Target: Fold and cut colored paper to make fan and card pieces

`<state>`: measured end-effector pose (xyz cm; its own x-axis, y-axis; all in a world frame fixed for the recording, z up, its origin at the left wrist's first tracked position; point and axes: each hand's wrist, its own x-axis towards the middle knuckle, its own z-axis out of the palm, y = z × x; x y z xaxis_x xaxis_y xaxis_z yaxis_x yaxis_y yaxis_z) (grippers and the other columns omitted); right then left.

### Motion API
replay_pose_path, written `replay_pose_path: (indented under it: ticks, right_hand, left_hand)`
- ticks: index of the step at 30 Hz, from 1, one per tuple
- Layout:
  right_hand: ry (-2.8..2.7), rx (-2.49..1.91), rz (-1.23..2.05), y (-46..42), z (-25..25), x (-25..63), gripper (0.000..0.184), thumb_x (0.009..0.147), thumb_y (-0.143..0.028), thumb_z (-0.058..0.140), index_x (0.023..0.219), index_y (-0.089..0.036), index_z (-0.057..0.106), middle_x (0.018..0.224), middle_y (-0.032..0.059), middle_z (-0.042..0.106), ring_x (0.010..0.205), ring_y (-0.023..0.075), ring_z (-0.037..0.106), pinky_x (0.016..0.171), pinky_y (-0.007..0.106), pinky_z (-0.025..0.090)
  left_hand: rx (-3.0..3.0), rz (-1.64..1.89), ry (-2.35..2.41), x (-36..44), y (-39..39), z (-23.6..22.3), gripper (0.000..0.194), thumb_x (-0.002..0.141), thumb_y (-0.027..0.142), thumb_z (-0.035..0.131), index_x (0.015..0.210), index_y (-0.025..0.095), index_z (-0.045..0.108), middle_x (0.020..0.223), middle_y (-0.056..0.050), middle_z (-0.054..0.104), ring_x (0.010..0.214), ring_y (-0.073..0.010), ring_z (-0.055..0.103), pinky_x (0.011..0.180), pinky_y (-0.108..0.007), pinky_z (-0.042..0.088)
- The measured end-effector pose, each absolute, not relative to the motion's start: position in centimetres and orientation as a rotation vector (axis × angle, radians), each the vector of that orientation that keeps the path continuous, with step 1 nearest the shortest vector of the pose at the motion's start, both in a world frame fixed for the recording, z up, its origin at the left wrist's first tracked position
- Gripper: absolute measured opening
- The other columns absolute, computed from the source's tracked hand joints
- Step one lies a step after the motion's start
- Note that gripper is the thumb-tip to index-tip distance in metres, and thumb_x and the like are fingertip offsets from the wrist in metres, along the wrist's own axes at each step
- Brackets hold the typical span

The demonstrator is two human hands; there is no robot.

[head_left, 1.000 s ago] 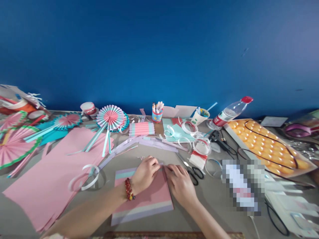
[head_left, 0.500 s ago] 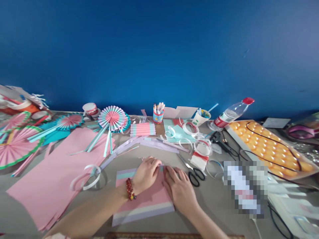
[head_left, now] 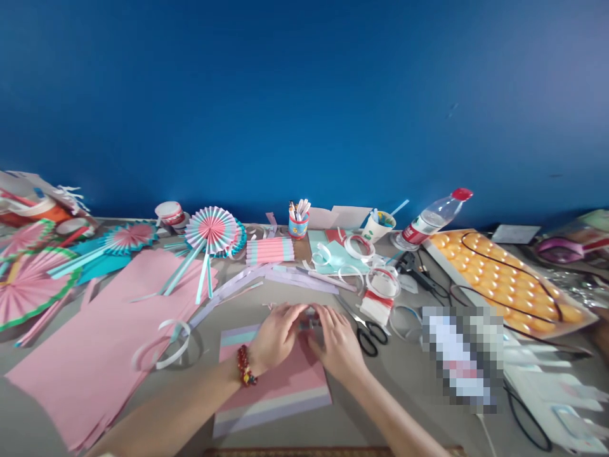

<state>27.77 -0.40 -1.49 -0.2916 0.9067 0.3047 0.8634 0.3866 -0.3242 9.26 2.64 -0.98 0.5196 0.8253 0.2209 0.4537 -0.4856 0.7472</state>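
Observation:
A pink sheet of paper with mint, white and lilac stripes along its near and far edges lies in front of me. Both hands are at its far right corner. My left hand, with a red bead bracelet at the wrist, has its fingers bent and closed on the paper's edge. Close beside it, my right hand curves over the same corner, thumb low and fingers bent forward. The fingertips nearly meet, and they partly hide the paper between them. Black-handled scissors lie just right of my right hand.
Pink sheets are stacked at left, with a white paper ring near them. Pleated paper fans, a pleated strip, a pencil cup and tape rolls stand behind. At right are a bottle and an orange bubble-patterned box.
Both hands were flatter and lower over the paper's far corner; now they arch higher, with fingertips closer together. The view has shifted slightly. The paper stays in place.

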Motion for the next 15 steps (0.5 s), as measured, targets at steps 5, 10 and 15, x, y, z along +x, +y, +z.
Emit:
replay_pose_path:
  ticks: [5,10,15]
  right_hand:
    - [-2.08,-1.6,0.263,1.2,-1.7,28.5,0.027,0.09,-0.018,0.045,0.115,-0.018,0.055,0.09,0.0058,0.068,0.075,0.0204,0.064,0.069,0.031,0.047]
    - [-2.072,-1.661,0.343,1.6,-1.9,29.5,0.024,0.084,-0.013,0.049,0.106,-0.02,0.058,0.08,0.0013,0.067,0.069,0.0185,0.063,0.063,0.027,0.043]
    - [-2.088,-1.68,0.353,1.7,-1.8,29.2,0.017,0.086,-0.014,0.049,0.099,-0.021,0.057,0.077,0.0007,0.067,0.068,0.0181,0.063,0.062,0.026,0.042]
  left_hand:
    - [2.142,0.774,0.99,9.1,3.0,-1.0,0.048,0.087,0.0,0.04,0.129,0.022,0.047,0.103,-0.005,0.069,0.098,-0.0207,0.061,0.089,-0.036,0.047]
    - [2.358,0.66,0.962,8.8,2.9,-1.5,0.041,0.085,0.004,0.044,0.122,0.019,0.053,0.099,-0.008,0.066,0.093,-0.0234,0.06,0.084,-0.036,0.047]
    - [2.565,0.499,0.973,8.7,2.8,-1.2,0.043,0.085,0.008,0.045,0.126,0.019,0.051,0.096,-0.009,0.063,0.088,-0.0239,0.058,0.08,-0.036,0.045]
